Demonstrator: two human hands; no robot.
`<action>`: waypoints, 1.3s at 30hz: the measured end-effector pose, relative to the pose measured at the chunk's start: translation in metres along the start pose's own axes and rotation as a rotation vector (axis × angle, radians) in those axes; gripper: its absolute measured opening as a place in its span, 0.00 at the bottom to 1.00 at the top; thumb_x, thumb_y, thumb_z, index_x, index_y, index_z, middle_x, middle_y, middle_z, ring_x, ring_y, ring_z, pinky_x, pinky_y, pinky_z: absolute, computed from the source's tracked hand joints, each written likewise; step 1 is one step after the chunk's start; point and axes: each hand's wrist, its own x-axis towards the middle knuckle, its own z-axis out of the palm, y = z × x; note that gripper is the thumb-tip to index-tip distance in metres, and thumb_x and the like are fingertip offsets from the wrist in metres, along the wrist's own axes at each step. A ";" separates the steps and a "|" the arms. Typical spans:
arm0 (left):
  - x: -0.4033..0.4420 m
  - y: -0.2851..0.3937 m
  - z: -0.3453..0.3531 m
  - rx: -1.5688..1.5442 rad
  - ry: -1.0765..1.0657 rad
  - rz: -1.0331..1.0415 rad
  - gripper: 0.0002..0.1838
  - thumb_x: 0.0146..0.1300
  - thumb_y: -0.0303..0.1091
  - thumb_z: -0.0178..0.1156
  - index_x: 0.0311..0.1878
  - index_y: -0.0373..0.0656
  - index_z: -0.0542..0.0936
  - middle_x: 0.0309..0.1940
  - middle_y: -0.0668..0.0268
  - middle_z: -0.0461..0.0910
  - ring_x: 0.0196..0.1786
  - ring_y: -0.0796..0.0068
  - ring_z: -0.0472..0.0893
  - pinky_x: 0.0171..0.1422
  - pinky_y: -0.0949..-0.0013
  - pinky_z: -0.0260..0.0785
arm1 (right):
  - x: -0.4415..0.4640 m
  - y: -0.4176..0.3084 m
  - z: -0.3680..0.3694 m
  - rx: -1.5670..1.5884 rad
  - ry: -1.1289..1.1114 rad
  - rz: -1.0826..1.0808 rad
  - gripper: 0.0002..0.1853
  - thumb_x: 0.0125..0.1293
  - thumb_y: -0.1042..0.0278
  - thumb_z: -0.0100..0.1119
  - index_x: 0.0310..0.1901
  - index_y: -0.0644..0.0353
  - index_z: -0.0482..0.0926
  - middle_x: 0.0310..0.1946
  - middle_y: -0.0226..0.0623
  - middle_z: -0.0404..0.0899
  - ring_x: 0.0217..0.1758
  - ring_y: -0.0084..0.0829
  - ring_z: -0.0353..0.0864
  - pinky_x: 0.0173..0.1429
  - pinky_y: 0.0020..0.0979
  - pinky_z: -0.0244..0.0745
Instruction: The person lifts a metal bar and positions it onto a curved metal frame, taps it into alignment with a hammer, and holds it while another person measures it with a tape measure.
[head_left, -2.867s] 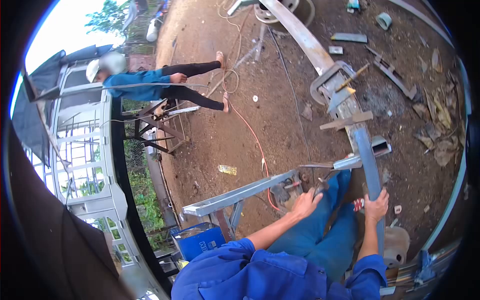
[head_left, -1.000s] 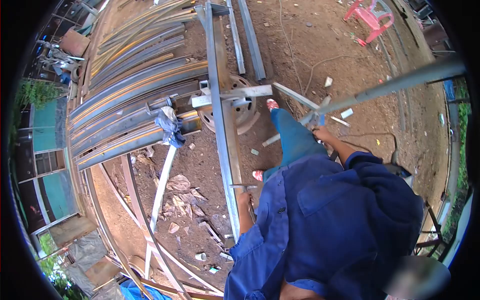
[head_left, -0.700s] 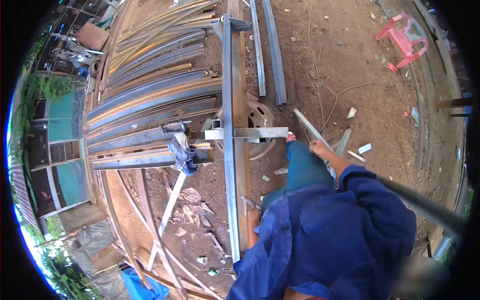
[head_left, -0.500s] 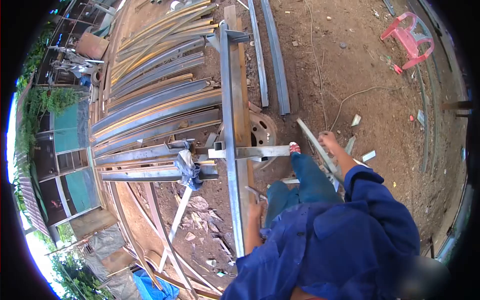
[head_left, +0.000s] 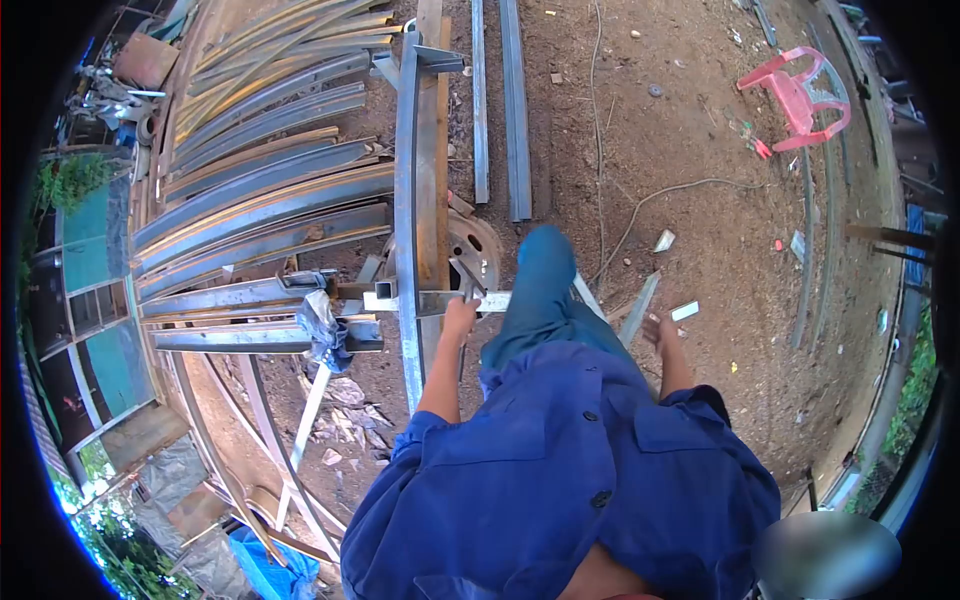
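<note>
Clamped in the left hand (head_left: 460, 318) is a hammer (head_left: 467, 275); the right hand (head_left: 662, 335) is held loosely open.
The hammer is held near the long steel beam (head_left: 406, 220) and the wheel (head_left: 485, 238).

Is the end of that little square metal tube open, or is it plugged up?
Open. The square tube shows a dark hollow inside its square rim, with no cap over it, beside the long metal bar.

The left hand (head_left: 460, 320) hides part of the hammer's (head_left: 468, 276) handle. The steel beam (head_left: 406, 200) left of centre partly covers the wheel rim (head_left: 482, 240). At upper centre, the top edge cuts off two steel channels (head_left: 515, 130). A grey oval (head_left: 826, 556) at lower right is blurred.
</note>
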 end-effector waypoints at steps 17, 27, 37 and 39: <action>0.119 0.082 -0.025 -0.216 0.454 -0.111 0.20 0.62 0.42 0.57 0.40 0.28 0.75 0.30 0.46 0.79 0.36 0.54 0.79 0.43 0.55 0.68 | 0.068 -0.253 0.524 -1.063 -0.509 -0.686 0.37 0.62 0.45 0.56 0.59 0.75 0.69 0.58 0.60 0.70 0.65 0.43 0.69 0.65 0.36 0.62; 0.204 0.270 -0.102 -0.517 0.711 0.178 0.20 0.65 0.38 0.56 0.52 0.29 0.73 0.34 0.61 0.79 0.35 0.74 0.74 0.43 0.67 0.69 | 0.072 -0.274 0.852 -0.539 -0.040 -0.488 0.47 0.61 0.28 0.44 0.51 0.79 0.72 0.51 0.64 0.74 0.58 0.52 0.73 0.61 0.44 0.64; 0.270 0.325 -0.093 -0.477 0.903 -0.034 0.15 0.63 0.39 0.60 0.44 0.37 0.75 0.23 0.56 0.74 0.23 0.70 0.76 0.30 0.64 0.69 | 0.062 -0.273 0.867 -0.783 0.206 -0.644 0.42 0.64 0.33 0.42 0.46 0.79 0.76 0.44 0.65 0.77 0.50 0.57 0.77 0.56 0.49 0.69; 0.263 0.336 -0.092 -0.648 0.934 -0.049 0.17 0.65 0.39 0.57 0.47 0.33 0.75 0.28 0.59 0.75 0.28 0.69 0.74 0.36 0.65 0.69 | 0.060 -0.276 0.869 -0.795 0.173 -0.587 0.45 0.65 0.32 0.39 0.46 0.81 0.76 0.44 0.66 0.77 0.50 0.57 0.77 0.56 0.48 0.70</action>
